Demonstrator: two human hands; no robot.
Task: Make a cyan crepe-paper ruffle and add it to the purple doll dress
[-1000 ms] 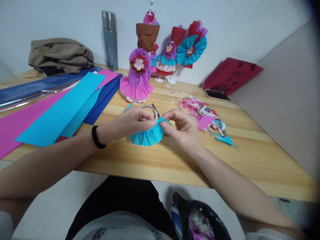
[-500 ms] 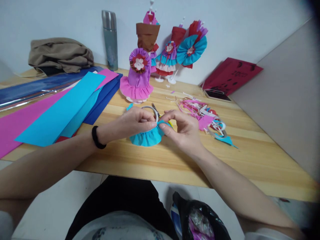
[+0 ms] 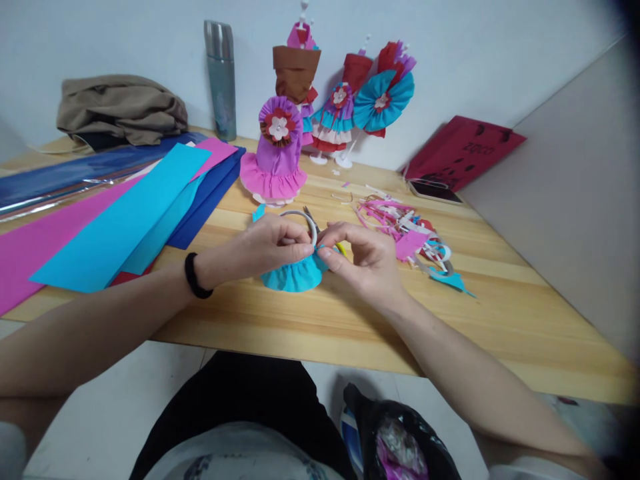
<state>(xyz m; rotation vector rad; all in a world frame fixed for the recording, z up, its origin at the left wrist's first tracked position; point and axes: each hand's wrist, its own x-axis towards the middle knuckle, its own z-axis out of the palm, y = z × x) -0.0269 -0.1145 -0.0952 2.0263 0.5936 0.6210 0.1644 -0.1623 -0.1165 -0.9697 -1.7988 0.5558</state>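
Note:
Between my hands hangs a strip of blue crepe paper [image 3: 293, 276], its lower part gathered into ruffles. My left hand [image 3: 280, 243] pinches its top edge together with the end of a white tape strip [image 3: 313, 227] that curves up behind the fingers. My right hand [image 3: 363, 257] pinches the blue paper just beside it, thumb against forefinger. The fingertips of both hands nearly touch. Behind them lie scissors [image 3: 341, 249] with yellow handles, partly hidden by my right hand. A small blue scrap [image 3: 259, 213] shows past my left hand.
Crepe paper sheets [image 3: 125, 220] cover the table's left side. A purple and pink ruffled paper dress [image 3: 275, 157] stands behind my hands, with more dresses by the wall. Paper scraps [image 3: 410, 233] lie to the right, near a phone [image 3: 434, 191] and a red bag [image 3: 465, 152]. A flask [image 3: 221, 87] stands at the back.
My right fingers have drawn closer over the blue paper at my left fingertips, and less of it shows between them. The ruffle is slightly more bunched. My left hand stays almost still.

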